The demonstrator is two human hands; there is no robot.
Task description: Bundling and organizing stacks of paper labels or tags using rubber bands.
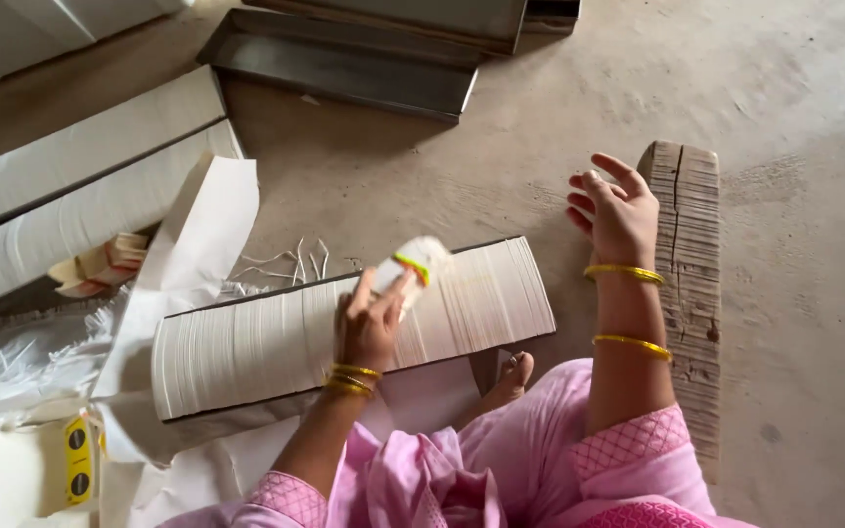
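A: Largest first: what lies in front of you?

B: A long stack of white sheets point(344, 328) on the concrete floor point(784, 196), laid edge-up across your lap, so its top faces you. Beside it, on your right, lies a cracked wooden block point(691, 274).

A: And your hands?

B: Your right hand point(613, 210) hovers near the block's top end, fingers loosely spread, holding nothing. Your left hand point(369, 328) is closed around a small white brush-like tool point(413, 264) with a green-yellow band, its head blurred, pressed against the stack's upper face, apparently to work along the sheet edges.
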